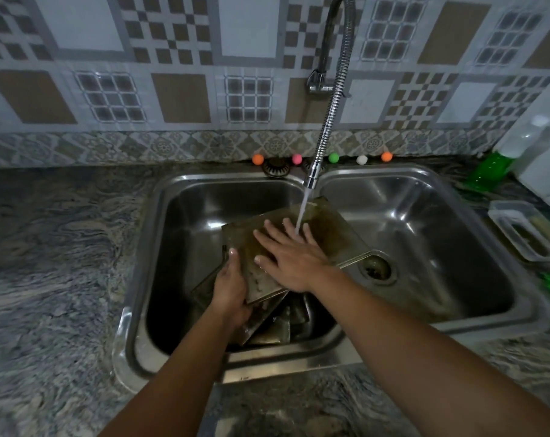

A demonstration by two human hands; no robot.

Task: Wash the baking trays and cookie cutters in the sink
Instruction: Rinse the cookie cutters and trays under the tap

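A stained rectangular baking tray (330, 228) is held tilted across the divider of the double steel sink (160, 234). My left hand (231, 287) grips its near left edge, thumb on top. My right hand (286, 255) lies flat on the tray's surface with its fingers spread. Water from the flexible tap (311, 176) falls onto the tray at my right fingertips. More trays (273, 326) are stacked in the left basin under my hands, partly hidden. I cannot pick out any cookie cutters.
The right basin holds only its drain (376, 269). A green soap bottle (491, 168) and a clear plastic box (525, 231) stand on the counter at the right. Several small coloured balls (333, 158) line the wall behind the sink. Granite counter (56, 263) stretches left.
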